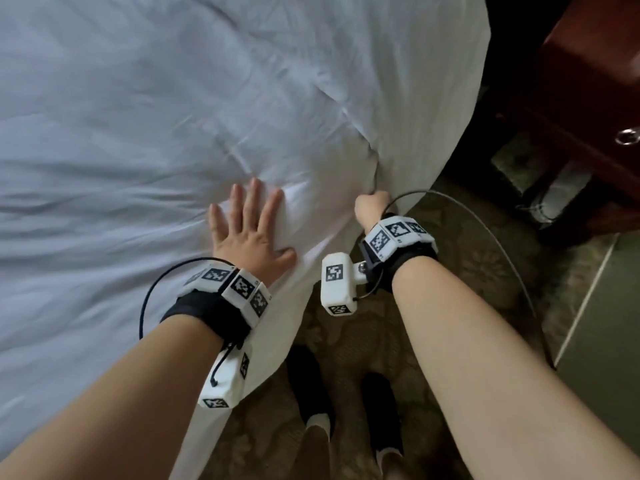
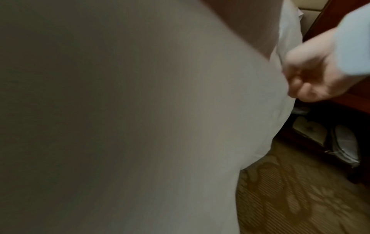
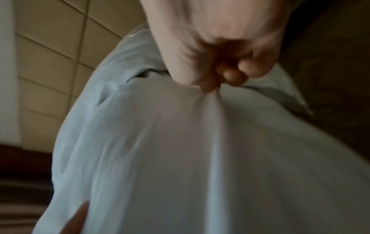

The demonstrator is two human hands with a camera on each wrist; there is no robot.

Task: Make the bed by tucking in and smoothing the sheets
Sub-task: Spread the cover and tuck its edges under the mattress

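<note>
Patterned brown carpet [image 1: 349, 344] runs beside the bed; dark red-brown wooden furniture [image 1: 588, 109] with a round metal knob [image 1: 627, 136] stands at upper right. White sheet [image 1: 145, 109] covers the mattress top, lightly creased, and drapes over the near edge toward the carpet. Left hand [image 1: 250, 227] lies flat on the sheet close to the bed edge, palm down, fingers straight and spread. Right hand [image 1: 372, 206] sits just past the edge at the side drape, fingers clenched around a pinch of sheet; a taut fold runs from the grip. Right wrist view confirms it: fingertips [image 3: 232, 77] bunch the fabric, ridge trailing away from them. Both wrists carry black straps with white marker blocks and cables. Two feet in dark shoes [image 1: 311, 393] stand on the carpet below.
</note>
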